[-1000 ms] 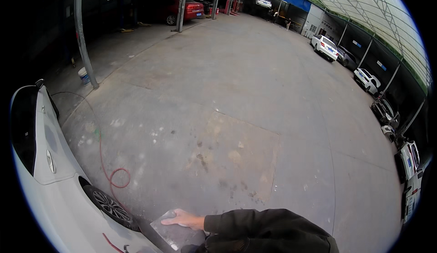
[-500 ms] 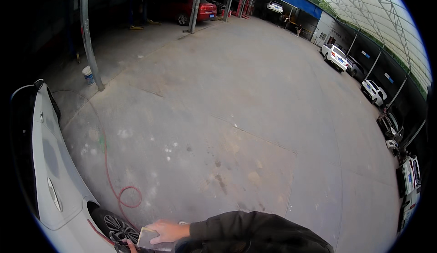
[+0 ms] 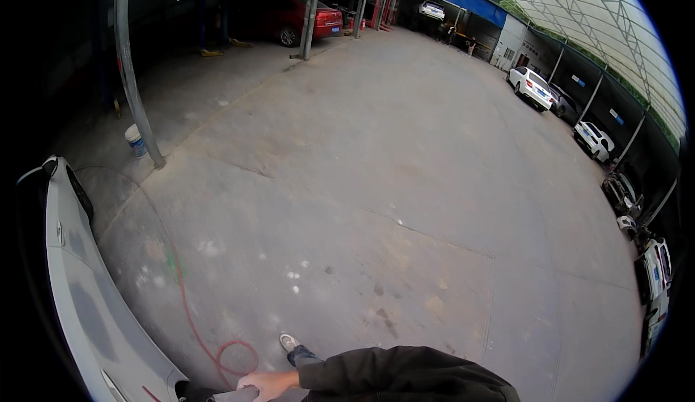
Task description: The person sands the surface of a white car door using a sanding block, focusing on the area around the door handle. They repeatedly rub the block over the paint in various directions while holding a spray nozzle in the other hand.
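Note:
My right hand [image 3: 265, 383], in a dark sleeve, reaches in from the lower right, its fingers closed on a grey flat piece [image 3: 230, 395] that is mostly cut off by the lower edge; its kind is unclear. It is beside the wheel arch of a white car [image 3: 83, 272], whose door carries dull grey patches. A short red strip [image 3: 150, 393] shows low on the car. My left hand is out of view. My foot [image 3: 288, 342], in a light shoe, is on the concrete floor.
A red hose [image 3: 184, 301] loops over the floor [image 3: 434, 185] near the car. A steel post [image 3: 136, 91] and white bucket [image 3: 136, 141] stand at upper left. A red car [image 3: 308, 22] is under the shelter; parked cars [image 3: 528, 87] line the right; small figures of people [image 3: 470, 47] stand far back.
The view has shifted, showing more floor and my foot. My right hand with the grey piece has moved lower in the picture. Fingers glimpsed beside it half a second ago are out of view.

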### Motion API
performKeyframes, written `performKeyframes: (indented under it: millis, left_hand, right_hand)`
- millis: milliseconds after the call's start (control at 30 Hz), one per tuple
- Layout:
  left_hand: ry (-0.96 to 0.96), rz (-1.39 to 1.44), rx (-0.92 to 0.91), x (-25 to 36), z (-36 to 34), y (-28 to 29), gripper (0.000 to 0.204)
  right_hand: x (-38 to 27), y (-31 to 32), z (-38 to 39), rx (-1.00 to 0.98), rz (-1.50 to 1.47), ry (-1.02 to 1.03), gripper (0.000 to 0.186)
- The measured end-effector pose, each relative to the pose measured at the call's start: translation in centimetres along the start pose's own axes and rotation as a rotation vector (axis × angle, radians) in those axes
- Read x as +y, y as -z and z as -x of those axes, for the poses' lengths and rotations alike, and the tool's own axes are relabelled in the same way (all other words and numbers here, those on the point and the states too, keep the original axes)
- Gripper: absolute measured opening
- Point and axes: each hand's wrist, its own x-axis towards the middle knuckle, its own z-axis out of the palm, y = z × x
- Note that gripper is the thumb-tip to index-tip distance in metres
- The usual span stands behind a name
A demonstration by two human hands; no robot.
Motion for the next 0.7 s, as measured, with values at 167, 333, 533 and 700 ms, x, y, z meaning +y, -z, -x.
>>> performKeyframes:
  millis: [167, 333, 533, 700]
  left_hand:
    - [0.049, 0.001, 0.190, -0.1, -7.3, -1.1, 0.038]
    - [0.076, 0.257, 0.713, -11.8, -9.9, 9.8, 0.033]
    - [0.168, 0.271, 0.015, 4.4, -14.8, 7.3, 0.036]
    - [0.371, 0.182, 0.115, 1.5, -14.8, 12.4, 0.041]
  right_hand:
    - [4.5, 3.1, -6.7, 0.133, -0.545, -0.115, 0.059]
    - [0.7, 4.7, -15.9, 0.023, -0.225, 0.049, 0.045]
    - [-6.2, 7.6, -19.7, -0.281, 0.134, 0.183, 0.029]
    - [-6.5, -1.0, -25.1, -0.039, -0.551, -0.178, 0.036]
